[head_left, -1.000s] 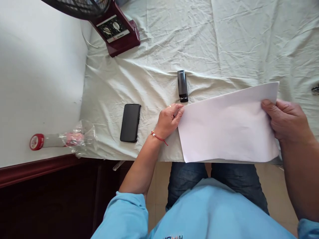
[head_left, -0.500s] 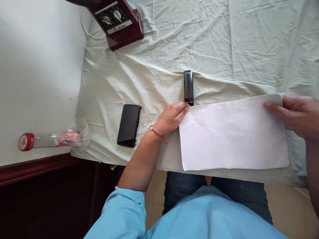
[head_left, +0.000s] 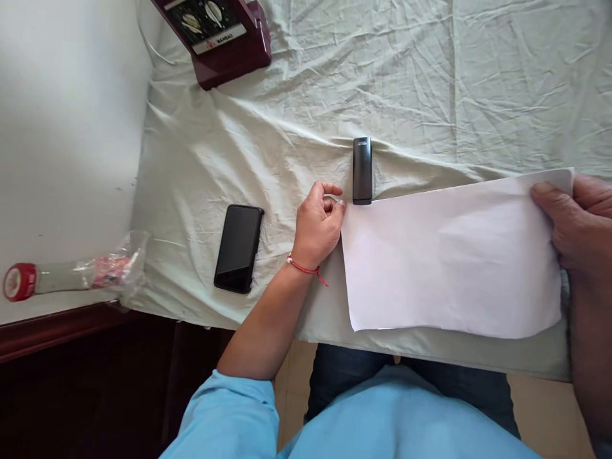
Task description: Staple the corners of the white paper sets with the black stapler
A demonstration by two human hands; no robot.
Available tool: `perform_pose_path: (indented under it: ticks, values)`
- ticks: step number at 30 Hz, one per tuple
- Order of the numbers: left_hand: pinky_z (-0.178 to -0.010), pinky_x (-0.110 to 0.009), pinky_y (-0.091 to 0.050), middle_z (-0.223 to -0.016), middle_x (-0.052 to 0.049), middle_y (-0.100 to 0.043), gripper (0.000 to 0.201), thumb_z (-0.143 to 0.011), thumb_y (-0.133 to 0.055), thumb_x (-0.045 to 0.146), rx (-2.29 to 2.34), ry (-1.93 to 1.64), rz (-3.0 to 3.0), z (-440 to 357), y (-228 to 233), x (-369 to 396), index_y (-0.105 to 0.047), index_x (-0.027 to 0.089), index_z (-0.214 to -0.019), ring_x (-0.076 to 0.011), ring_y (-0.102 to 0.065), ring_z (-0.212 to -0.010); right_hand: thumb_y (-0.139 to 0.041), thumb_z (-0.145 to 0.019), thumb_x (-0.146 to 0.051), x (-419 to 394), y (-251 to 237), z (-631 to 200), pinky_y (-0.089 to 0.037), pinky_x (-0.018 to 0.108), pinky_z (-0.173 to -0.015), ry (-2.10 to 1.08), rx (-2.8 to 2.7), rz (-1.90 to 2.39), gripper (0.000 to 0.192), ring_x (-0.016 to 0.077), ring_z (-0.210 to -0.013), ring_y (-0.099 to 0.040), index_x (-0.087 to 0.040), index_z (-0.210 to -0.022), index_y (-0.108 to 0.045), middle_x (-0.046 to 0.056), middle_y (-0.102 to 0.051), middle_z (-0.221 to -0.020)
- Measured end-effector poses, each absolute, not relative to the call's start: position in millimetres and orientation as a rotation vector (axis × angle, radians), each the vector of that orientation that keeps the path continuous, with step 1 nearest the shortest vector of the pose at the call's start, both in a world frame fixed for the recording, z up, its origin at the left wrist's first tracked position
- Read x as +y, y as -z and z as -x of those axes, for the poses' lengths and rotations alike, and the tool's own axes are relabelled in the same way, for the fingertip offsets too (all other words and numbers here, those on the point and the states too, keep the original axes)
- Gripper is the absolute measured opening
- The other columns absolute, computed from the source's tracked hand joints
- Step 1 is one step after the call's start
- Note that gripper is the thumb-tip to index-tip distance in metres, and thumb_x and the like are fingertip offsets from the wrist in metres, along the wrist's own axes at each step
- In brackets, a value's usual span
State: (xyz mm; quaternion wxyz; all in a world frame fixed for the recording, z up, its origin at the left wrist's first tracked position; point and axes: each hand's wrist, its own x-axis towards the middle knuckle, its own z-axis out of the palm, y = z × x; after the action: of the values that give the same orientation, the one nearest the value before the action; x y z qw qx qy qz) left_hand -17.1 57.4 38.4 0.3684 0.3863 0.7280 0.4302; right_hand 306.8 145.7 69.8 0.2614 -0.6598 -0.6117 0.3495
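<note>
A white sheet of paper (head_left: 449, 261) spans the space between my hands above the table's front edge. My right hand (head_left: 586, 213) grips its far right corner, thumb on top and fingers underneath. At the upper left corner is my left hand (head_left: 319, 223), wearing a red string bracelet; its thumb and curled fingers pinch the corner, while the index finger sticks out beyond it. Just right of those fingers lies a slim black device (head_left: 362, 171) that looks like a stapler, its near end meeting the paper's top edge.
A black smartphone (head_left: 238, 248) lies left of my forearm. A dark red appliance with dials (head_left: 229, 48) stands at the back left. Against the wall is a red-capped clear container (head_left: 62, 278) partly in plastic wrap. A wrinkled pale green cloth (head_left: 406, 83) covers the table.
My left hand has shifted left, away from the black device, and its index finger has lifted. My right hand has moved right and slightly up, with the paper's right side following.
</note>
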Motion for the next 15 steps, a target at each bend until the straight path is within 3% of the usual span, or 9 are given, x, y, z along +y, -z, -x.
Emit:
perform_pose_path:
  ticks: [7,15]
  values:
    - [-0.056,-0.03,-0.033,-0.058,0.009,-0.054,0.015,-0.094,-0.063,0.011,1.885,-1.113,-1.137,17,-26,55,-0.058,0.025,-0.095,-0.0101,-0.046,-0.051,-0.059,-0.086,-0.061,147,-62,-324,-0.03,0.014,-0.048,-0.994,-1.734,1.873,0.046,0.0054,-0.061,-0.039,-0.018,-0.1,-0.068,0.002,-0.05,-0.077]
    - [-0.06,-0.03,-0.038,-0.061,0.01,-0.051,0.02,-0.097,-0.065,0.016,1.898,-1.153,-1.221,19,-15,55,-0.057,0.025,-0.113,-0.0102,-0.047,-0.053,-0.063,-0.083,-0.045,147,-74,-314,-0.026,0.014,-0.044,-1.076,-1.604,1.825,0.029,0.0044,-0.054,-0.033,-0.017,-0.09,-0.066,0.001,-0.045,-0.068]
